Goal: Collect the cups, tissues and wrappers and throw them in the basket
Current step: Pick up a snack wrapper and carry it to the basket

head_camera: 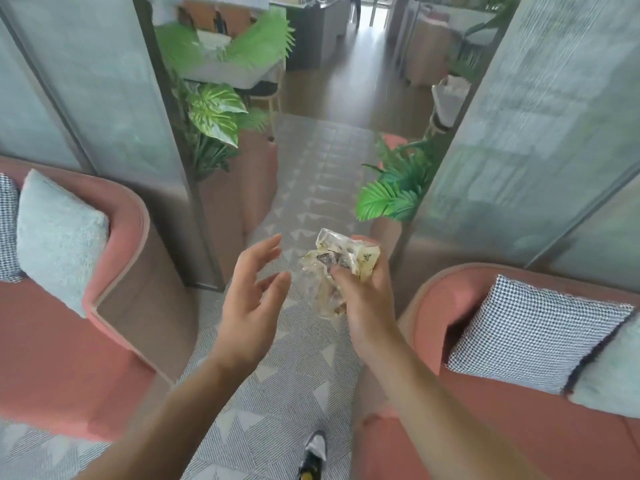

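My right hand (pixel 367 299) is closed around a crumpled clear and pale-yellow plastic wrapper (pixel 337 265), held at chest height over the patterned carpet. My left hand (pixel 251 299) hovers just left of the wrapper with its fingers spread, not touching it and holding nothing. No basket, cup or tissue shows in this view.
A pink sofa (pixel 62 341) with a mint cushion stands on the left, another pink sofa (pixel 519 427) with a checked cushion on the right. A grey patterned carpet (pixel 277 393) runs forward between frosted glass partitions (pixel 519 133) and potted plants (pixel 214 112). My shoe (pixel 313 455) is at the bottom.
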{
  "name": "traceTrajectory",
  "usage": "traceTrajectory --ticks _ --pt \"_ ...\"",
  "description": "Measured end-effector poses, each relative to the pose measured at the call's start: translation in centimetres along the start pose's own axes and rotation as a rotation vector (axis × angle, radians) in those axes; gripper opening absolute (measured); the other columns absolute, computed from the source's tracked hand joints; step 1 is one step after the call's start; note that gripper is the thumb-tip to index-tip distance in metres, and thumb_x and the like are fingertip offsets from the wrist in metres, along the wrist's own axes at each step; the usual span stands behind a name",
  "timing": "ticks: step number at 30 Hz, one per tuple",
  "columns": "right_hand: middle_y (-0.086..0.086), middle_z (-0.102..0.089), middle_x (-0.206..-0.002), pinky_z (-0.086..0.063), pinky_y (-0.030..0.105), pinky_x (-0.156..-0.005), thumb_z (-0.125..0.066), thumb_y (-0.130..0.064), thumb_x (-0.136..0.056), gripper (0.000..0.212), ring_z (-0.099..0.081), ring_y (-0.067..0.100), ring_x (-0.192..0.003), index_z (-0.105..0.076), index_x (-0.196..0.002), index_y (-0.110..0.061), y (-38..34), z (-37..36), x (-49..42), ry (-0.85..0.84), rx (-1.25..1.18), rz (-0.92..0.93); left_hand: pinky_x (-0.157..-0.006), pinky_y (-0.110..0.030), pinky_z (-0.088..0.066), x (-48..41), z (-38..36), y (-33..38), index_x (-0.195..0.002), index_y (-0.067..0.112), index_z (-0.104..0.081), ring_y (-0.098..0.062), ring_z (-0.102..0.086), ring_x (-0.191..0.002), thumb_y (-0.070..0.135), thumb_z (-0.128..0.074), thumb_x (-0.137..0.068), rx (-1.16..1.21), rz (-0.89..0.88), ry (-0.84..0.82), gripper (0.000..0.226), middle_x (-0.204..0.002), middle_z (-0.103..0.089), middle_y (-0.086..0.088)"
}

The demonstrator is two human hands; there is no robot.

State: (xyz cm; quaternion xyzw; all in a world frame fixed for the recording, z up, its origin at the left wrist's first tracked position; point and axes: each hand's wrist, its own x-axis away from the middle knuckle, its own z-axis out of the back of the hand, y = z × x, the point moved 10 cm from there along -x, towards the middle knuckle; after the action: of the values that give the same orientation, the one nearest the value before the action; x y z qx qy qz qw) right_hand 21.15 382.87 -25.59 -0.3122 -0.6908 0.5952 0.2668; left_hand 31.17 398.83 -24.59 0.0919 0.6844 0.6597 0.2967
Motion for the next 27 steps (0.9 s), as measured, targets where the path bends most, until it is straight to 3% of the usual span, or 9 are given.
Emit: traceTrajectory --ticks 2,4,8,11,13,17,21,24,27 --pt "0.006 -0.070 -0.099 -0.056 0.025 -0.069 -0.062 0.005 -0.095 0.036 -0.068 0.012 -0.084 -0.058 -0.123 -0.018 -0.2 0.0 -4.1 -0.014 0.006 0.000 -0.104 -0.017 -0.046 -3.8 -1.1 -1.1 -0.142 0.029 -0.056 -0.004 -0.053 -0.138 0.025 -0.057 -0.097 0.007 0.011 0.014 0.045 -0.144 -0.058 0.004" --pt "0.004 -0.070 -0.100 -0.057 0.025 -0.074 -0.062 0.004 -0.095 0.037 -0.069 0.011 -0.086 -0.058 -0.122 -0.021 -0.5 0.1 -7.8 -0.024 0.021 0.000 -0.104 -0.020 -0.047 -7.4 -2.3 -2.0 -0.143 0.025 -0.055 -0.007 -0.053 -0.139 0.025 -0.057 -0.096 0.025 0.017 0.021 0.047 -0.144 -0.058 0.000" --pt "0.017 -0.072 -0.113 -0.058 0.047 -0.095 -0.064 0.001 -0.093 0.036 -0.072 0.033 -0.104 -0.059 -0.124 -0.016 -0.9 0.1 -14.7 -0.019 0.037 0.002 -0.102 -0.017 -0.048 -13.5 -4.2 -3.4 -0.143 0.024 -0.056 -0.006 -0.053 -0.139 0.025 -0.058 -0.096 0.040 0.014 0.024 0.048 -0.144 -0.058 0.000" --pt "0.020 -0.070 -0.113 -0.056 0.054 -0.097 -0.067 -0.006 -0.087 0.038 -0.069 0.039 -0.106 -0.058 -0.123 -0.017 -1.0 -0.4 -19.1 -0.014 0.032 0.018 -0.101 -0.014 -0.047 -17.7 -5.1 -4.4 -0.143 0.023 -0.056 -0.005 -0.053 -0.138 0.025 -0.058 -0.096 0.042 0.008 0.021 0.047 -0.144 -0.058 0.000" --pt "0.014 -0.072 -0.110 -0.057 0.047 -0.093 -0.067 -0.006 -0.086 0.039 -0.071 0.034 -0.101 -0.058 -0.122 -0.019 -0.8 -0.7 -22.2 -0.017 0.036 0.030 -0.101 -0.013 -0.046 -20.7 -5.6 -5.4 -0.142 0.024 -0.056 -0.005 -0.053 -0.138 0.024 -0.057 -0.096 0.045 0.007 0.021 0.046 -0.144 -0.058 0.002" --pt "-0.011 -0.073 -0.094 -0.055 0.022 -0.080 -0.063 0.009 -0.094 0.041 -0.070 0.006 -0.089 -0.058 -0.116 -0.025 -0.3 -2.1 -29.0 -0.035 0.027 0.015 -0.104 -0.023 -0.047 -27.7 -6.5 -8.0 -0.140 0.026 -0.057 -0.009 -0.052 -0.140 0.024 -0.058 -0.096 0.087 0.007 0.001 0.045 -0.146 -0.057 0.003" --pt "0.003 -0.074 -0.103 -0.057 0.026 -0.083 -0.062 0.010 -0.094 0.039 -0.072 0.011 -0.093 -0.057 -0.122 -0.018 0.3 -4.2 -36.9 -0.007 0.025 0.027 -0.100 -0.018 -0.049 -36.2 -6.6 -10.9 -0.140 0.026 -0.057 -0.010 -0.053 -0.140 0.024 -0.057 -0.095 0.090 -0.006 -0.015 0.045 -0.145 -0.058 0.001" --pt "-0.013 -0.073 -0.091 -0.055 0.021 -0.077 -0.059 0.012 -0.094 0.041 -0.070 0.005 -0.085 -0.057 -0.118 -0.021 0.6 -6.4 -43.4 0.024 0.022 0.048 -0.101 -0.018 -0.050 -43.2 -6.6 -13.1 -0.142 0.023 -0.057 -0.010 -0.053 -0.139 0.024 -0.058 -0.095 0.094 -0.014 -0.043 0.047 -0.144 -0.058 0.000" --pt "-0.012 -0.075 -0.093 -0.057 0.027 -0.084 -0.060 0.011 -0.095 0.041 -0.071 0.006 -0.090 -0.057 -0.121 -0.021 0.6 -8.8 -49.4 0.058 0.025 0.039 -0.100 -0.015 -0.048 -50.1 -6.4 -14.6 -0.142 0.020 -0.057 -0.009 -0.054 -0.138 0.023 -0.058 -0.095 0.107 -0.011 -0.085 0.048 -0.143 -0.058 -0.001"
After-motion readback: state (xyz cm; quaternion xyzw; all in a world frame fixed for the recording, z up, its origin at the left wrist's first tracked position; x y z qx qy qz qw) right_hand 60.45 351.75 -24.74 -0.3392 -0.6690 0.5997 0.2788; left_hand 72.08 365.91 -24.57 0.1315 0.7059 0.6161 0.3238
